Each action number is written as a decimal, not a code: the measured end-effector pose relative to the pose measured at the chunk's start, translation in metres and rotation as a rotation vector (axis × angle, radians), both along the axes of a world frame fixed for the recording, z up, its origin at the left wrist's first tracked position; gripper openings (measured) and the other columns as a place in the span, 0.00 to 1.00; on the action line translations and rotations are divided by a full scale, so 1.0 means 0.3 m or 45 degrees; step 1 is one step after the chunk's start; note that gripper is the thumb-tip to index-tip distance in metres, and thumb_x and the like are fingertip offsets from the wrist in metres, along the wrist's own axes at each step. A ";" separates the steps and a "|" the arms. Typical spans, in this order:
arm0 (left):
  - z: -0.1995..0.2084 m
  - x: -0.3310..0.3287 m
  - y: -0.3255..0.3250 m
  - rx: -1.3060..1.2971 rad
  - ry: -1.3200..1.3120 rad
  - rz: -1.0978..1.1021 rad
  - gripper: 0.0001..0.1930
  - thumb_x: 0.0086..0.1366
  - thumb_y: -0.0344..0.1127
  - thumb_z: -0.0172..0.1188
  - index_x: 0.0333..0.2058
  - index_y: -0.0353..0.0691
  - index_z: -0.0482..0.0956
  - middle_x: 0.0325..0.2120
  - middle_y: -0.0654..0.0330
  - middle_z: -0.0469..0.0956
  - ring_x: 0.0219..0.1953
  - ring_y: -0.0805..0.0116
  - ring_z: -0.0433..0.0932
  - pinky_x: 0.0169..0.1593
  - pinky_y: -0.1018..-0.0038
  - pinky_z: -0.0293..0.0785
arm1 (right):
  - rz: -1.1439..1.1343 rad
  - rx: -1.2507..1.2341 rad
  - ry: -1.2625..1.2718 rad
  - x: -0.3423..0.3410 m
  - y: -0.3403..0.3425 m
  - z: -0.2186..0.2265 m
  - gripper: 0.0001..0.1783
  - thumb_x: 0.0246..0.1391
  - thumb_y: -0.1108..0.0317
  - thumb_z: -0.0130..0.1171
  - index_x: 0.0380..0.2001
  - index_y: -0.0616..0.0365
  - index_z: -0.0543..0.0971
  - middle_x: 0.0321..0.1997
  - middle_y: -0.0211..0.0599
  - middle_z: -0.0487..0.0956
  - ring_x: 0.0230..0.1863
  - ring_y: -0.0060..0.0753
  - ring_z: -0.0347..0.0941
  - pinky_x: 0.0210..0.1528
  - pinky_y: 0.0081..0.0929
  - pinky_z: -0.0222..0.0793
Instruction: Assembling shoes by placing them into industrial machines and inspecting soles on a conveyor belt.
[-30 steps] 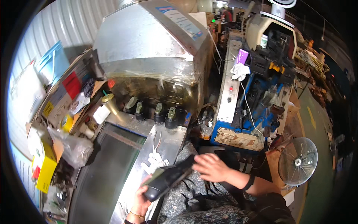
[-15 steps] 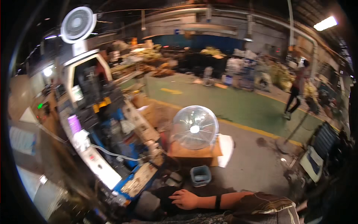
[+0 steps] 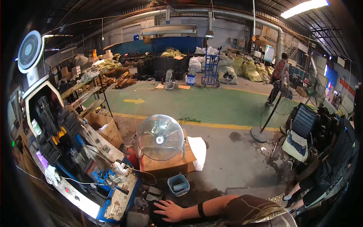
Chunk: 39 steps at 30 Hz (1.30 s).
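Note:
My right hand [image 3: 168, 211] lies palm down at the bottom of the view, fingers spread, on a black surface that may be my trouser leg. It grips nothing. A dark band [image 3: 200, 210] circles my wrist, and a brown sleeve [image 3: 247, 209] covers the upper arm. Just beyond the hand stands a small blue-grey plastic bin [image 3: 178, 185]. Grey blocks [image 3: 152, 193] lie beside the bin. Left of my hand is a blue-framed machine bench [image 3: 120, 200] with a worn top. My left hand does not show.
A round wire-caged fan [image 3: 160, 138] sits on a cardboard box [image 3: 166, 165]. At the left, a white fan [image 3: 30, 52] tops the machine. A chair [image 3: 303, 120] and a dark-clothed person [image 3: 332, 159] are at the right. Farther off are a blue hand truck [image 3: 211, 66], sacks and a walking person [image 3: 279, 77].
My view has swung right, so the machine, caged fan and bin appear farther left. The picture is sharper. My right hand still rests on the black surface, with fingers more visibly spread.

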<state>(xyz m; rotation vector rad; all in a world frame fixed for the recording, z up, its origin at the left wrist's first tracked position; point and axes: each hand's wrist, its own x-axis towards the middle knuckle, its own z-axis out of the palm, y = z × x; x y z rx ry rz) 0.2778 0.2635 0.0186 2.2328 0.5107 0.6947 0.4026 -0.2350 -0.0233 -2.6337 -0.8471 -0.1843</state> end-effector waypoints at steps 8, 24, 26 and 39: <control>-0.116 0.173 -0.585 0.978 0.183 -0.536 0.08 0.65 0.37 0.53 0.36 0.41 0.77 0.41 0.54 0.77 0.43 0.52 0.74 0.50 0.59 0.70 | 0.060 -0.005 0.561 0.023 -0.021 0.061 0.34 0.62 0.47 0.49 0.69 0.42 0.59 0.77 0.48 0.44 0.71 0.65 0.47 0.67 0.60 0.49; -0.189 0.360 -0.777 0.725 0.347 -0.742 0.15 0.65 0.45 0.54 0.38 0.42 0.83 0.42 0.55 0.80 0.48 0.52 0.74 0.55 0.58 0.70 | 0.063 0.259 0.449 0.050 -0.147 0.000 0.33 0.58 0.47 0.53 0.65 0.44 0.67 0.76 0.50 0.49 0.70 0.67 0.51 0.62 0.64 0.56; -0.190 0.377 -0.783 1.029 0.292 -0.709 0.15 0.64 0.47 0.56 0.35 0.42 0.84 0.40 0.54 0.81 0.48 0.52 0.74 0.55 0.59 0.70 | 0.044 0.255 0.465 0.056 -0.156 -0.003 0.33 0.57 0.47 0.54 0.65 0.43 0.67 0.75 0.51 0.49 0.68 0.66 0.53 0.62 0.62 0.58; -0.159 0.387 -0.803 1.067 0.539 -0.726 0.16 0.64 0.48 0.56 0.35 0.42 0.85 0.43 0.53 0.81 0.52 0.49 0.73 0.57 0.58 0.68 | 0.053 0.164 0.506 0.074 -0.145 -0.011 0.33 0.60 0.46 0.51 0.67 0.41 0.64 0.77 0.48 0.45 0.67 0.64 0.57 0.62 0.58 0.58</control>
